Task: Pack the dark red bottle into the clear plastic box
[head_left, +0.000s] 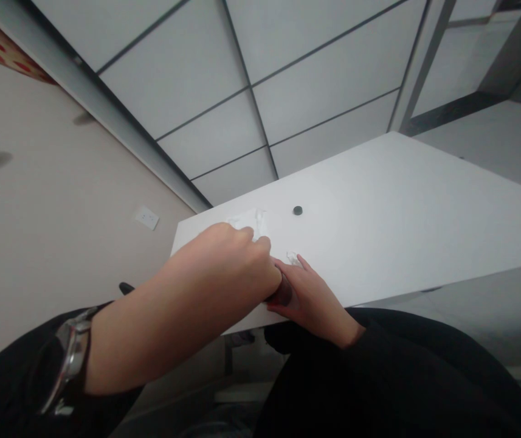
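Dark-red object (282,293) between curled left hand (237,258) and right hand (308,292).

Count: 2 hands, left (237,258) and right (308,292); 1 white table (401,207); 1 dark round button (297,210); 1 wall socket (146,217); 1 wristwatch (71,353), lower left.

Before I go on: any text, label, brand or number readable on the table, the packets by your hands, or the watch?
None can be read.
Clear packets by the left hand: no print legible.
Dark object under the right hand: mostly hidden, no label visible.
Watch: face turned away.
Small dark disc on the white table: unmarked.
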Tool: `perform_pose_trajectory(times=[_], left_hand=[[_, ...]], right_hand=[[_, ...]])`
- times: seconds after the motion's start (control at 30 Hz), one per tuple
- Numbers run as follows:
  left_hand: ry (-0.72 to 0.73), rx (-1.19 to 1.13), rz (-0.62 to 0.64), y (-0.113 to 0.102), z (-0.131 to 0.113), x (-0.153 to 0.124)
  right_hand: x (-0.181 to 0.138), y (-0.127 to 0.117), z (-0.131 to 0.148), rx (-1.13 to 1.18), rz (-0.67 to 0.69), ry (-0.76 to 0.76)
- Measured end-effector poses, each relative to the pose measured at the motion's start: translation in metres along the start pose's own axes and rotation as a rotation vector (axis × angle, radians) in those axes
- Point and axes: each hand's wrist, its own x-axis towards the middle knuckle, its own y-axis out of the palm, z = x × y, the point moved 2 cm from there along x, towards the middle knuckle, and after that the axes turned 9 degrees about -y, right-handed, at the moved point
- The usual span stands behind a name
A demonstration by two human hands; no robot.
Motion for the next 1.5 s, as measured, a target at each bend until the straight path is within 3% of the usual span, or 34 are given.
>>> perform_pose_trajectory(times=[0.63,0.87,1.1,1.27,1.5], left_hand=[[0.001,0.082,0.042,0.000,-0.007,0.005],[0.000,0.071,-0.115,0.006,-0.008,-0.001],[0.010,-0.021,-0.143,0.010,0.000,-0.002],[0.003,-0.230,-0.208,0.031,0.021,-0.016],[-0.061,-0.420,-0.350,0.082,0.034,-0.044]], right_hand=[[-0.002,0.001,-0.002,-0.010,-0.007,-0.009],[-0.002,0.000,-0.003,-0.008,-0.007,-0.004],[-0.001,0.000,-0.001,-0.002,0.000,0.003],[-0.004,0.000,-0.004,0.007,-0.028,-0.014],[-0.007,-0.001,-0.005,0.025,-0.015,-0.040]])
